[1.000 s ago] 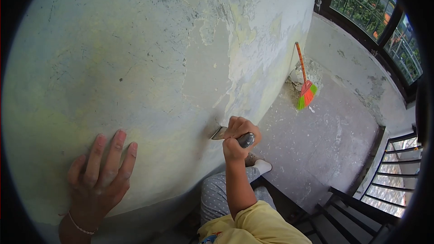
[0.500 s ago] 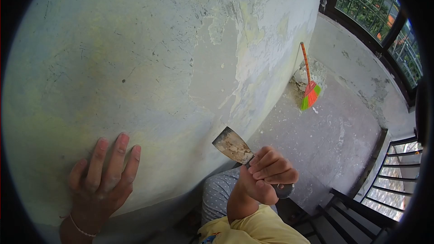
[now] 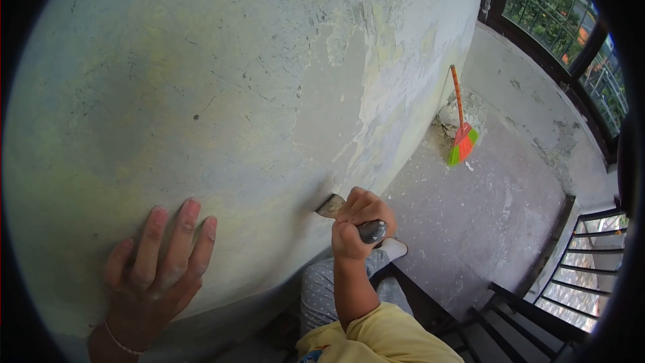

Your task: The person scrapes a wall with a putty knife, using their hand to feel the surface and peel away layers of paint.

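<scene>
My right hand (image 3: 356, 222) grips the dark handle of a metal scraper (image 3: 332, 206), whose blade presses against the lower part of a weathered, peeling wall (image 3: 222, 94). My left hand (image 3: 156, 270) lies flat on the same wall at the lower left, fingers spread, a thin bracelet at the wrist. A yellow sleeve and grey dotted trousers show below the right arm.
An orange-and-green broom (image 3: 461, 136) leans in the corner beside a pile of debris. A concrete landing (image 3: 484, 208) spreads to the right, with dark stair steps (image 3: 531, 316) and a metal railing (image 3: 591, 255) beyond. Barred windows (image 3: 564, 20) line the upper right.
The right hand had pulled the scraper off the wall and lowered it with the blade up; now it has swung back and set the blade against the wall. The left hand stayed planted.
</scene>
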Motion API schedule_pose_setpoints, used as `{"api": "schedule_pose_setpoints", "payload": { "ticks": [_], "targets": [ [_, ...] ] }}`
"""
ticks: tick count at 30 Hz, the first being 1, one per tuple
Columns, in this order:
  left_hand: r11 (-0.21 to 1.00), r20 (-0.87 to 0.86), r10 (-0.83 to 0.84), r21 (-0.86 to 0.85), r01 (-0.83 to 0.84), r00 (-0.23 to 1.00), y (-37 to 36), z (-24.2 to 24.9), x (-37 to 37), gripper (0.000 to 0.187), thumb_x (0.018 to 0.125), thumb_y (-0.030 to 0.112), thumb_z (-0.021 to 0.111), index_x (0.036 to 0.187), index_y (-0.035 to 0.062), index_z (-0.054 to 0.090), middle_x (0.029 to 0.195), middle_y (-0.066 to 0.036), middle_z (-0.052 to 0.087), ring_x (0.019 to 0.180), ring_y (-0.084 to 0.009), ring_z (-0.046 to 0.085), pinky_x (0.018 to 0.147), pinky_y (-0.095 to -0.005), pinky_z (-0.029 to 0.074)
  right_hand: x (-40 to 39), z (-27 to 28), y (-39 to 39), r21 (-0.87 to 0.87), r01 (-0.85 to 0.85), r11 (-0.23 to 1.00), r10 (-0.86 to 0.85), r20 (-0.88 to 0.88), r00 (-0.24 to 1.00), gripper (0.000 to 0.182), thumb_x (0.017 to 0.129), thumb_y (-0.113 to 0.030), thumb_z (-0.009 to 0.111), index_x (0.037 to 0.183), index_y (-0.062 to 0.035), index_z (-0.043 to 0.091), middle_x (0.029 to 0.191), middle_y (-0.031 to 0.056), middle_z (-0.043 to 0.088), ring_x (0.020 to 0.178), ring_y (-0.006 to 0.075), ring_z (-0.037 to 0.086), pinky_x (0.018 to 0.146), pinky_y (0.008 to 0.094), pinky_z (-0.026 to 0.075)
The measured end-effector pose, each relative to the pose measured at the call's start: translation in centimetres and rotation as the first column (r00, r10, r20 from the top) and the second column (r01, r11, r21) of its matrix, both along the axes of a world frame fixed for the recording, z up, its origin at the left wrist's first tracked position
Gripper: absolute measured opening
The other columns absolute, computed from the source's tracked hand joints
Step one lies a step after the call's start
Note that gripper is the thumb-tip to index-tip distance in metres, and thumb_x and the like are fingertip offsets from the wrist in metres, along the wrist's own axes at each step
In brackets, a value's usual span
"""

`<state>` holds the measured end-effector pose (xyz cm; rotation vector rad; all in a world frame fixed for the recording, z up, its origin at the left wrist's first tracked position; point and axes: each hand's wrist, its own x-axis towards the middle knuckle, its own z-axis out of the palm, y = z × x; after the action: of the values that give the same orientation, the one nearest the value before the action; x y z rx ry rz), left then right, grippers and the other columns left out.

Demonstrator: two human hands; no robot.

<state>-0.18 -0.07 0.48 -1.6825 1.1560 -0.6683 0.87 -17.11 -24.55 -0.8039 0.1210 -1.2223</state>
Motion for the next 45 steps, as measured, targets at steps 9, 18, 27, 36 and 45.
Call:
{"api": "schedule_pose_setpoints", "payload": {
  "ticks": [9,18,27,36,45],
  "targets": [
    [0.998,-0.001,-0.057,0.027,0.057,0.998,0.3,-0.1,0.4,0.041,0.090,0.023,0.053,0.130,0.0266,0.060,0.143,0.001,0.053,0.135,-0.0226,0.043,0.106,-0.0406,0.030,2.0,-4.6,0.9,0.029,0.016,0.999,-0.011,-0.147,0.989,0.012,0.053,0.002,0.045,0.061,-0.0044,0.038,0.052,0.0036,0.036,0.045,0.0144,0.033,0.045,0.0266,0.026],
    [0.998,-0.002,-0.054,0.039,0.054,0.999,0.3,-0.2,0.1,0.041,0.089,0.023,0.056,0.130,0.0273,0.059,0.141,0.000,0.054,0.133,-0.0234,0.044,0.103,-0.0406,0.032,2.7,-6.6,1.3,0.032,0.026,0.999,-0.018,-0.223,0.975,0.015,0.051,-0.002,0.050,0.059,-0.0046,0.038,0.050,0.0056,0.038,0.042,0.0129,0.032,0.045,0.0261,0.025],
    [0.997,0.005,-0.078,0.017,0.078,0.997,0.5,-0.2,0.5,0.040,0.091,0.023,0.055,0.130,0.0258,0.060,0.142,-0.001,0.053,0.134,-0.0253,0.044,0.102,-0.0418,0.034,0.4,-2.0,-2.0,0.058,0.055,0.997,-0.065,0.192,0.979,0.012,0.052,-0.003,0.050,0.062,-0.0055,0.045,0.049,0.0045,0.043,0.039,0.0149,0.036,0.043,0.0267,0.028],
    [1.000,0.017,0.005,0.012,-0.005,1.000,0.2,-0.3,0.0,0.038,0.093,0.021,0.059,0.129,0.0310,0.058,0.137,0.008,0.056,0.130,-0.0163,0.047,0.106,-0.0396,0.029,-1.6,-2.4,-5.2,0.126,0.038,0.991,-0.066,0.228,0.971,0.015,0.053,-0.009,0.054,0.060,-0.0081,0.041,0.050,0.0044,0.045,0.040,0.0143,0.036,0.044,0.0271,0.028],
    [0.998,0.015,-0.056,0.004,0.056,0.998,0.4,-0.4,0.2,0.045,0.088,0.021,0.054,0.131,0.0278,0.059,0.144,0.001,0.052,0.135,-0.0217,0.042,0.104,-0.0399,0.031,0.5,-3.3,-0.6,-0.009,-0.108,0.994,0.107,-0.052,0.993,0.010,0.050,-0.004,0.048,0.057,-0.0045,0.040,0.048,0.0052,0.039,0.039,0.0151,0.035,0.044,0.0269,0.027]
  ]
}}
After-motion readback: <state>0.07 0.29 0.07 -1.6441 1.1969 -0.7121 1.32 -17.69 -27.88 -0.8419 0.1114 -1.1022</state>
